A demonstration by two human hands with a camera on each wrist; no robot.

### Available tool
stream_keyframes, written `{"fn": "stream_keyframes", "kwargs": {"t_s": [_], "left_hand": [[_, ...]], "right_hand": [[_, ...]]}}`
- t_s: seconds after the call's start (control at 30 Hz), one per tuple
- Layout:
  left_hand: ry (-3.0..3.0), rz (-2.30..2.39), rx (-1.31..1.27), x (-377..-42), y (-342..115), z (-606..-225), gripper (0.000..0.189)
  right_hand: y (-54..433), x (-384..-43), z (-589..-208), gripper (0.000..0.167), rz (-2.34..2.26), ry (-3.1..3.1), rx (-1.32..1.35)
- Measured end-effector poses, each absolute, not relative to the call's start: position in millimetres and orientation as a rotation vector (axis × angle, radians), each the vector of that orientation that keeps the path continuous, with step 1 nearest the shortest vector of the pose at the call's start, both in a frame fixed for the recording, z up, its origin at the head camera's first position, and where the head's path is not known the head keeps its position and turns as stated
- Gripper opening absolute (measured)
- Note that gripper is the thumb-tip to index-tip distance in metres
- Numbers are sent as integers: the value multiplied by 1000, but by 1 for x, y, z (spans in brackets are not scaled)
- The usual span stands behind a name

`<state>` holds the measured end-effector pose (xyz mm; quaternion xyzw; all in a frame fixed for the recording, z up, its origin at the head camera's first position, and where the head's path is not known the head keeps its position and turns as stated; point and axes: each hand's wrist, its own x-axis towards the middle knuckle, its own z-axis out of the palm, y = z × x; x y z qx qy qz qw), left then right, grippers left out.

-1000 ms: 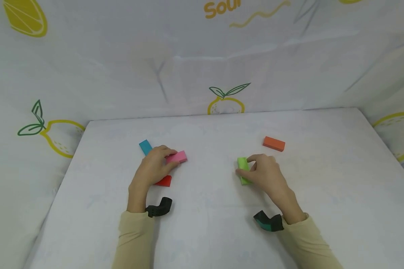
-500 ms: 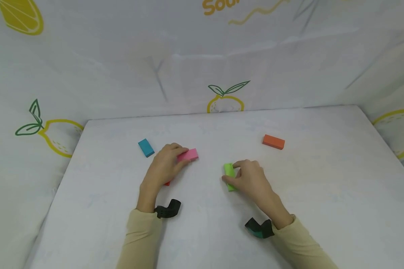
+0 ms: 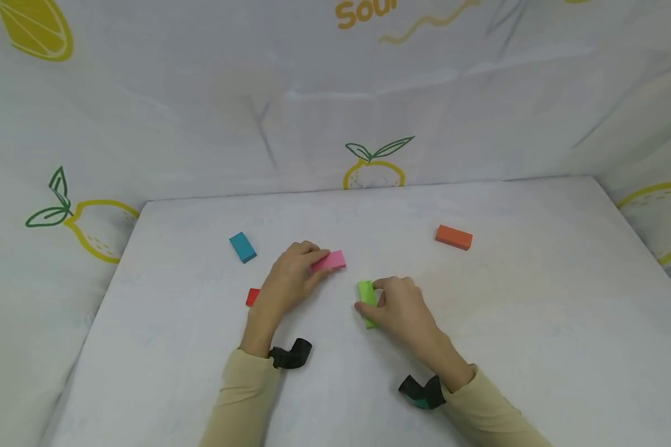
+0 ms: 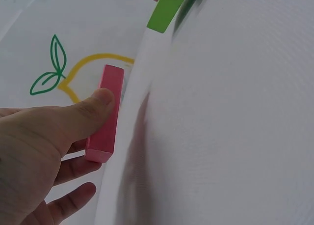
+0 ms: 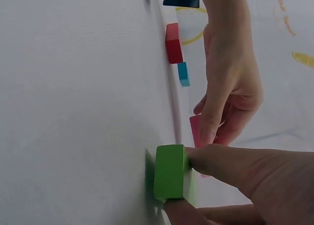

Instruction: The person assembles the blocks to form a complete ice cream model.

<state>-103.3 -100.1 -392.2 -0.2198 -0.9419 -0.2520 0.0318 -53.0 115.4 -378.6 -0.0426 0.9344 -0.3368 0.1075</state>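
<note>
Pinching pink block (image 3: 337,259) in left hand (image 3: 287,280), green block (image 3: 366,292) in right hand (image 3: 405,310). Brought nearer each other than second ago, still apart; looks mid-move.

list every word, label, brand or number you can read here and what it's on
"Sou" plus a last letter cut off by the frame, likely "r": orange lettering on the white backdrop, head view.
Sideways orange marks on the backdrop, right wrist view: too blurred to read.
No readable text on the pink block, green block, blue block, red block or orange block.
</note>
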Motion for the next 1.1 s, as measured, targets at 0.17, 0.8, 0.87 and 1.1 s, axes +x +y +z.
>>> {"fn": "stream_keyframes", "kwargs": {"t_s": [0.17, 0.8, 0.87, 1.1], "left_hand": [[-2884, -787, -714, -102, -94, -395, 38], [-2872, -795, -789, -100, -80, -408, 42], [-2873, -792, -797, -100, -79, -408, 42], [-2886, -788, -838, -100, -76, -412, 41]], "right_hand": [[110, -50, -381, 40, -1002, 2760, -143], [103, -48, -389, 26, -1067, 2786, -178], [103, -48, -390, 28, -1066, 2787, -175], [101, -46, -390, 32, -1053, 2779, -180]]}}
